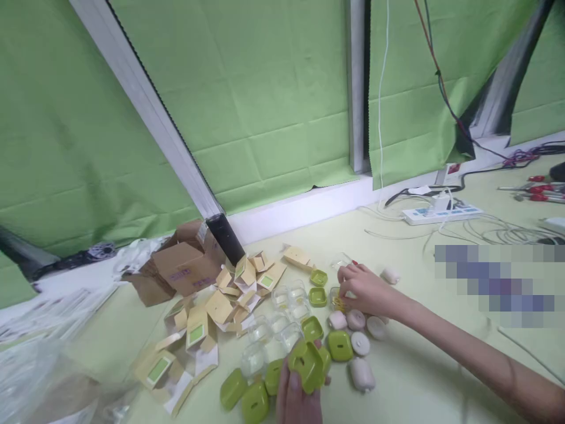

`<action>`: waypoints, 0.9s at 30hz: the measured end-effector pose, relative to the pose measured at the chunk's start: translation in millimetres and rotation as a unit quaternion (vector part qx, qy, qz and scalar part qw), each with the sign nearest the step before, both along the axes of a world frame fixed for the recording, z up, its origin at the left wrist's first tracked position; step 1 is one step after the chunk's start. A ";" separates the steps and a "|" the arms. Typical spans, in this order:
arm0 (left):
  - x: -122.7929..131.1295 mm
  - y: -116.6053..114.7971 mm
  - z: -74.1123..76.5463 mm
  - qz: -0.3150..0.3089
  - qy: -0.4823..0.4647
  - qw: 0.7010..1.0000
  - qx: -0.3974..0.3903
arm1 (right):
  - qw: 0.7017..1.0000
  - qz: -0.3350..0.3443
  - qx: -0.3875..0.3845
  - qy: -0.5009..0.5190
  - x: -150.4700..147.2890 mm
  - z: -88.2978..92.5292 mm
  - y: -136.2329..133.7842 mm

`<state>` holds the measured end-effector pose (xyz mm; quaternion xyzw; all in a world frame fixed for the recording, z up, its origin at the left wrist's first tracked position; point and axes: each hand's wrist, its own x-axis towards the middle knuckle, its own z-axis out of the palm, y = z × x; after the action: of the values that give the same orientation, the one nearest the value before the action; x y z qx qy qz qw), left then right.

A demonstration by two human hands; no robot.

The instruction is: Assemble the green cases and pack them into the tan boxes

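Observation:
My left hand (300, 394), at the bottom middle, is closed around green square plastic parts (306, 364), with a shallow tray-like piece uppermost. Farther back, my right hand (359, 288) has its fingers bent down over a small clear box with yellow bits (338, 299). The fingertips are pressed together there, and what they pinch is too small to make out. Between the hands are a green square cover with a slot (339, 345) and a green square dish (312, 328). Pale pinkish rounded pieces (362, 375) lie below my right hand.
Clear plastic boxes (279, 323) stand in rows left of the green dishes. Opened small cartons (220, 306) are heaped beyond them, before a brown cardboard box (188, 268). A white power strip (441, 214) with loose cables sits at the back right. Clear plastic bags (66, 377) lie left.

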<state>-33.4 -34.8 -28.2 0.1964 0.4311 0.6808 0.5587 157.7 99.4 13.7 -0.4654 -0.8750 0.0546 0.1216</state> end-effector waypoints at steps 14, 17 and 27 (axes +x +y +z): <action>29.7 75.0 41.8 -0.127 0.017 0.990 0.060 | 0.987 -0.027 -0.106 0.121 -1.4 -5.6 11.4; 28.4 76.9 31.2 -0.117 0.039 0.991 0.045 | 0.968 -0.049 -0.131 0.210 1.5 -12.2 10.2; 14.9 76.7 28.2 -0.126 -0.085 0.988 -0.005 | 0.867 -0.100 -0.198 0.447 3.4 -28.6 13.8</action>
<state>-18.6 41.9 0.0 0.1878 0.3577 0.6168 0.6755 161.0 113.2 -14.9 -0.4908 -0.6467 0.4164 0.4093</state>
